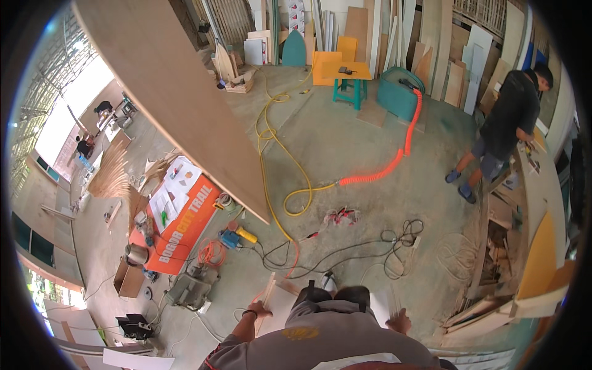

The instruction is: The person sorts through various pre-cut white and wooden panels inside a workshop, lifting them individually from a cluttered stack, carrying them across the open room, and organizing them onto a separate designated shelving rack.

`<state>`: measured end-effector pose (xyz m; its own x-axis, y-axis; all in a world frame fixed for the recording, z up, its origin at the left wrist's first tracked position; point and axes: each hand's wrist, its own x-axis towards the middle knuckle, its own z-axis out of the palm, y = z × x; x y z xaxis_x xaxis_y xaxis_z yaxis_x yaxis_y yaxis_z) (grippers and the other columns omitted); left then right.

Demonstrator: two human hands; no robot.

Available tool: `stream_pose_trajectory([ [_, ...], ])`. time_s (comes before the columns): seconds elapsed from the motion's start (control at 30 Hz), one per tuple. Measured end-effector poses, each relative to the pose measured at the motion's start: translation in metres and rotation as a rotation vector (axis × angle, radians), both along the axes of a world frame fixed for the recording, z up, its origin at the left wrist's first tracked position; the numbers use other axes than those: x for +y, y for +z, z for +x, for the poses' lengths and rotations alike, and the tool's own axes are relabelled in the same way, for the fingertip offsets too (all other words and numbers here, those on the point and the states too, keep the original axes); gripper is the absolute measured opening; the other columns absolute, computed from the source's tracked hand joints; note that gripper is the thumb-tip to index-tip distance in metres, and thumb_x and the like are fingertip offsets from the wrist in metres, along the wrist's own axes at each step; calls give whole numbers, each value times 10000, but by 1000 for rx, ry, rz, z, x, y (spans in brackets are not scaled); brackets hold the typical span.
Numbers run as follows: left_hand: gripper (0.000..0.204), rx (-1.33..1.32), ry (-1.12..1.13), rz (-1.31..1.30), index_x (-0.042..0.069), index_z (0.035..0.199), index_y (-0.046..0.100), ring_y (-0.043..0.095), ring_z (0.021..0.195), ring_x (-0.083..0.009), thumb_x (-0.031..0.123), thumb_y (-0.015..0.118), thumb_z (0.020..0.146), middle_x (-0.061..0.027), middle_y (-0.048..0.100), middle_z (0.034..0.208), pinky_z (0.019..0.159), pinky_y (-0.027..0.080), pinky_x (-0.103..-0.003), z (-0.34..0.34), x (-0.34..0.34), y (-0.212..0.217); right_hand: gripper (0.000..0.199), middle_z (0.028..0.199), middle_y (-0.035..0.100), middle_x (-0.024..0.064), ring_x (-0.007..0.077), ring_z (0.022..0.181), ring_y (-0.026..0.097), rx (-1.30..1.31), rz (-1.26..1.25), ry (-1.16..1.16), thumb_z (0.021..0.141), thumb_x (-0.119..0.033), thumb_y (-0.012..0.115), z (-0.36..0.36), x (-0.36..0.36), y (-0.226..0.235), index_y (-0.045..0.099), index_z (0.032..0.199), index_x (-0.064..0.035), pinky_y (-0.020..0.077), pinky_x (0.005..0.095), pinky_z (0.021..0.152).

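Note:
My left hand [261, 309] is closed over the edge of a pale wooden board [283, 303], left of my legs. A dark band circles that wrist. On the other side, my right hand [399, 322] has its fingers bent at the edge of a whitish panel [382, 304]. My body, leaning forward in a grey shirt [345, 330], covers the space between them, so I cannot tell whether board and panel are one piece. Just beyond my feet run black cables [333, 266]. A blue and yellow power tool [237, 237] lies ahead on the left.
A large plywood sheet [166, 105] stands tall at left. Beside it is an orange banner-covered table [185, 234] with papers. Yellow hose [264, 160] and coiled orange hose [376, 174] cross the floor. A compressor-like machine [192, 290] sits near left. Another person [509, 117] works at the right bench.

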<state>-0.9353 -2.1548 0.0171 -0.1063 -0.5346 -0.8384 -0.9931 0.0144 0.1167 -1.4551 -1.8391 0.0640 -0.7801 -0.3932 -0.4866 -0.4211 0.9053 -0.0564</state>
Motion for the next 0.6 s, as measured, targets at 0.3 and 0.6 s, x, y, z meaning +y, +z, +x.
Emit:
stream_pose_trajectory([
  [0.3,883,-57,12,-139,29,1324,495,635,1122,-374,533,804,667,-212,669,1177,974,512,-453,-161,-313,24,725,955,704,205,404,914,697,-4,-78,99,642,-249,816,-168,-369,3,431,1232,-73,554,517,816],
  [0.6,900,-84,137,-248,-19,1333,474,644,1120,-395,536,782,694,-259,659,1190,970,518,-462,-282,-633,33,722,955,708,195,396,930,700,-68,-68,257,647,-239,801,-311,-785,-8,441,1252,-82,554,502,832],
])
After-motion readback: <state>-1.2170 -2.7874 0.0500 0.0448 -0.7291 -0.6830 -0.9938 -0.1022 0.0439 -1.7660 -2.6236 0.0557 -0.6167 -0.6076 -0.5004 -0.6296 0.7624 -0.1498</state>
